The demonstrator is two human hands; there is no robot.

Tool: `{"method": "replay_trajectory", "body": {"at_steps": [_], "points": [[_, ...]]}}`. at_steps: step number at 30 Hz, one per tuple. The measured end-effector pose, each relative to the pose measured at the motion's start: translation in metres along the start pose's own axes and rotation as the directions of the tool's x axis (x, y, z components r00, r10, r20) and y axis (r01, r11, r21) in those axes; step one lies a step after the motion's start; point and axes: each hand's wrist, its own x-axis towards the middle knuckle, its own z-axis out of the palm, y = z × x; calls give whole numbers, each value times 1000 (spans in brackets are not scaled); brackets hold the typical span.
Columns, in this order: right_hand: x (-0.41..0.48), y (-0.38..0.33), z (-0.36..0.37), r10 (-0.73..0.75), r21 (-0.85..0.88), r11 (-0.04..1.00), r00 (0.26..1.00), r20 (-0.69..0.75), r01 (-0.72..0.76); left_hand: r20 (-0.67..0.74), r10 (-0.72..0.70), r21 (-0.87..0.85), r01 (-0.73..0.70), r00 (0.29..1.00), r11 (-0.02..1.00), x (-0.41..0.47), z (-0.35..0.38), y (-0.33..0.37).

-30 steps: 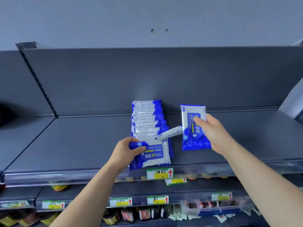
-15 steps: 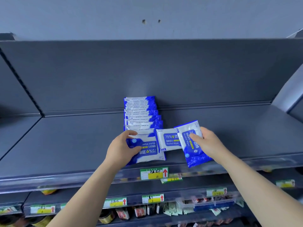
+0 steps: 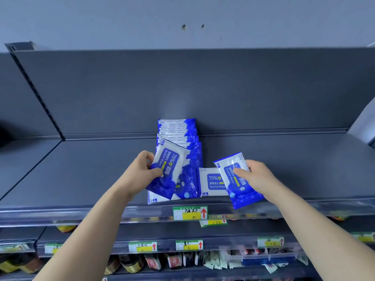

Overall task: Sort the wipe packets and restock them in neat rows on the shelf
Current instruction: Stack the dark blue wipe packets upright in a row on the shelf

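Observation:
A row of blue-and-white alcohol wipe packets (image 3: 178, 132) runs from the back wall toward the front of the grey shelf (image 3: 294, 165). My left hand (image 3: 142, 171) grips a tilted packet (image 3: 168, 167) lifted over the front of that row. My right hand (image 3: 255, 177) holds another packet (image 3: 237, 183) tilted at the shelf's front edge. A smaller white packet (image 3: 211, 182) lies flat between the row and my right hand's packet, partly covered by it.
Price tags (image 3: 189, 212) hang on the shelf's front rail. Lower shelves hold jars and sachets (image 3: 154, 262). The grey shelf stretches bare to the left and right of the packets, with a back wall behind.
My left hand has lifted its packet up and turned it over the row. My right hand's packet moved slightly right, baring more of the small white packet.

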Motion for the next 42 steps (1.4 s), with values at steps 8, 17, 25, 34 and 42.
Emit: {"method": "replay_trajectory", "body": {"at_steps": [8,17,25,34,42], "points": [[-5,-22,-4,-146,172,973,987,-66,156,-116,-167,-553,76,979,830,-19,28,-8],[-11,-28,5,-107,406,905,991,-75,128,-113,-64,-568,-11,992,823,-29,4,-18],[-15,-23,20,-41,461,886,999,-26,48,-99,38,217,-16,994,976,-30,14,-44],[-15,-25,37,-75,455,888,997,8,63,-183,96,465,1,978,885,3,20,-32],[-5,-33,77,-121,305,947,992,36,105,-43,-38,30,39,998,999,3,3,-41]]}}
